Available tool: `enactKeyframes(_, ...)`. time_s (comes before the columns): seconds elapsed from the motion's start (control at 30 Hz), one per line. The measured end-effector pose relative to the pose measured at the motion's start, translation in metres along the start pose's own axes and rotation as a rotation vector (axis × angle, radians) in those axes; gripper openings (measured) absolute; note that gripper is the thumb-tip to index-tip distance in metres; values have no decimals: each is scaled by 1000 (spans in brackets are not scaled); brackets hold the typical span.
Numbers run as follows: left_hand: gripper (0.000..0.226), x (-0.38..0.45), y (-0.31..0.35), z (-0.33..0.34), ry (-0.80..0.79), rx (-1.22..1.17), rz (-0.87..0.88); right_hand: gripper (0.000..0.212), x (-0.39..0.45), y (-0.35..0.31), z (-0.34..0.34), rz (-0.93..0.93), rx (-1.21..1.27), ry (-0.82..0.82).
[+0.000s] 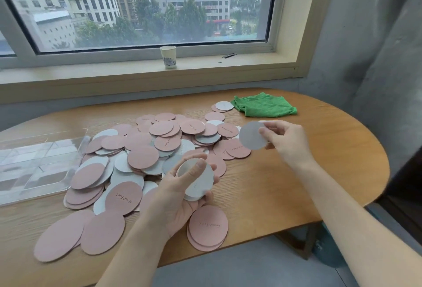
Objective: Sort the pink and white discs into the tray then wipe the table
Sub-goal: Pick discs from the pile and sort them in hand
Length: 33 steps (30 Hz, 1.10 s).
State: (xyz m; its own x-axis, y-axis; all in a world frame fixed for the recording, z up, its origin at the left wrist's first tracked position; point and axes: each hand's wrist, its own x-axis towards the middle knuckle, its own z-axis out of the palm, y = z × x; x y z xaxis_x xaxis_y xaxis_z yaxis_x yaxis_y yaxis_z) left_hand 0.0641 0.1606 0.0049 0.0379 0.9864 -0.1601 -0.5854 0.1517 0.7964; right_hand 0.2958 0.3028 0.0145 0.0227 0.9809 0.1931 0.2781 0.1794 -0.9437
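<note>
Daylight from a wide window (pixel 137 6) falls on a rounded wooden surface (pixel 296 184) set against the sill. A paper cup (pixel 168 56) stands on the sill. A clear plastic tray (pixel 34 163) with internal dividers lies at the left edge of the surface; its compartments appear to hold nothing, though reflections make this hard to confirm. A loose pile of discs (pixel 146 149), pink and white mixed and overlapping, covers the middle of the surface, just beside the tray's right wall. Several pink discs lie apart from the pile at the near edge. A crumpled green cloth (pixel 265 105) rests at the far right of the surface, touching two outlying discs.

Left hand (pixel 180 195): forearm enters from the bottom, palm turned up and raised above the pile. The fingers curl under a small stack of discs (pixel 199 183), white face uppermost, and the thumb presses down on top, clamping the stack.

Right hand (pixel 285 140): forearm extends in from the lower right, wrist raised clear of the surface, hand held above the right edge of the pile. Thumb and fingers are closed in a pinch on the right rim of a single white disc (pixel 251 136), which is held in the air with its face toward the camera.
</note>
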Motion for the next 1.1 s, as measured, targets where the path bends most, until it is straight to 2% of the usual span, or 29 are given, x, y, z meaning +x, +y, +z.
enactKeyframes(0.1,70,0,0,-1,-28,10,5,16,-52,-28,16,67,303,-222)
enactKeyframes(0.17,76,-2,-1,0,-56,20,12,13,-75,-38,27,60,319,-305)
enactKeyframes(0.23,86,-4,-1,1,-56,18,17,9,-87,-43,37,49,310,-321)
enactKeyframes(0.3,90,-5,-1,0,-48,17,23,8,-95,-43,46,22,285,-315)
enactKeyframes(0.37,84,-7,-1,0,-50,31,23,7,-102,-40,52,-44,228,-292)
enactKeyframes(0.47,56,-8,-2,1,-50,22,15,7,-104,-36,58,-175,28,-253)
enactKeyframes(0.53,45,-8,-2,1,-41,5,10,10,-102,-34,59,-232,-57,-238)
enactKeyframes(0.63,43,-8,-2,-2,-34,-34,7,13,-90,-31,53,-210,-71,-224)
enactKeyframes(0.73,42,-7,-1,-3,-25,-34,10,10,-63,-24,42,-206,-120,-143)
enactKeyframes(0.93,44,-5,0,-4,14,-40,9,20,22,25,19,-162,-445,37)
enactKeyframes(1.1,39,-3,2,-1,8,-4,3,39,71,54,-1,-35,-671,29)
